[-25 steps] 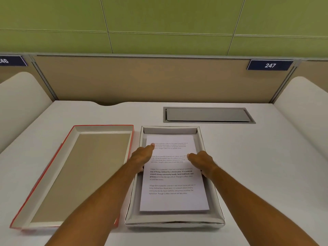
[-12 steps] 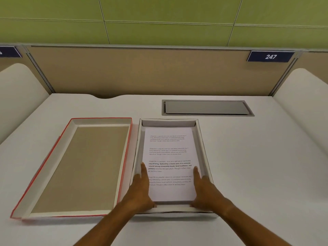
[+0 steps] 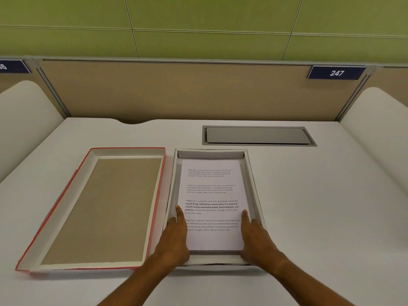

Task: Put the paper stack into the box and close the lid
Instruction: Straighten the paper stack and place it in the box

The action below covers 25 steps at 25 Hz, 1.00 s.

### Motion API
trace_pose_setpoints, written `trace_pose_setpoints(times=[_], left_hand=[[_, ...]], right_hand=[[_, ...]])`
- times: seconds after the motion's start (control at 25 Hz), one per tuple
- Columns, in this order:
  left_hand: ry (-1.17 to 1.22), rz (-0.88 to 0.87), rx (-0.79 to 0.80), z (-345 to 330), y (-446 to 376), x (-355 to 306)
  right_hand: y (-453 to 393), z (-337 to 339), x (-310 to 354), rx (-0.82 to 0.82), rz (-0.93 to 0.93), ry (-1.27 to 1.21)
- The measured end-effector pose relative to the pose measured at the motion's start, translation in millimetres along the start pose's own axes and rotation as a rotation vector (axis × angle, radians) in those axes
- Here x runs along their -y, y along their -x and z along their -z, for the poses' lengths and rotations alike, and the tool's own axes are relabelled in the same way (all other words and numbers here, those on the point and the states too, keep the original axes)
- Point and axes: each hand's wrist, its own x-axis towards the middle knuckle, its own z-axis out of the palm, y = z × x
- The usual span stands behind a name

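The white paper stack [image 3: 212, 195], printed with text, lies flat inside the shallow white box [image 3: 251, 173] at the middle of the desk. My left hand [image 3: 174, 237] rests flat along the stack's near left edge, fingers stretched forward. My right hand [image 3: 254, 237] mirrors it on the near right edge. Both hands sit inside the box's near end and grip nothing. The lid [image 3: 103, 208], red outside and brown inside, lies upside down just left of the box, its long side almost touching the box.
A grey cable hatch [image 3: 258, 135] is set into the desk behind the box. A tan partition [image 3: 176, 91] with a "247" plate [image 3: 336, 73] closes the back. White curved dividers [image 3: 24, 111] [image 3: 379, 120] flank both sides.
Both hands slid from the middle of the stack back toward me, to its near corners. The stack, box and lid have stayed where they were.
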Motion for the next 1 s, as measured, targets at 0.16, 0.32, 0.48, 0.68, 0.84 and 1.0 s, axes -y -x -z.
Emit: trace_pose_setpoints(times=[0.16,0.32,0.48,0.68,0.84,1.0], left_hand=[[-0.018,-0.006,-0.014,-3,0,1],[-0.029,-0.011,0.002,-2,-1,-1],[0.141,-0.038,0.027,10,-2,0],[0.616,0.041,-0.017,42,-22,-16],[1.119,0.149,0.106,61,-49,-26],[1.247,0.297,0.12,72,-55,-17]], right_hand=[[0,2,-1,0.005,-0.007,-0.014],[-1,5,2,0.034,-0.018,-0.016],[-6,17,5,0.175,-0.066,-0.139],[-35,57,4,0.165,-0.117,-0.81],[-53,69,11,0.183,-0.251,-1.046],[-61,73,-2,0.216,-0.302,-1.188]])
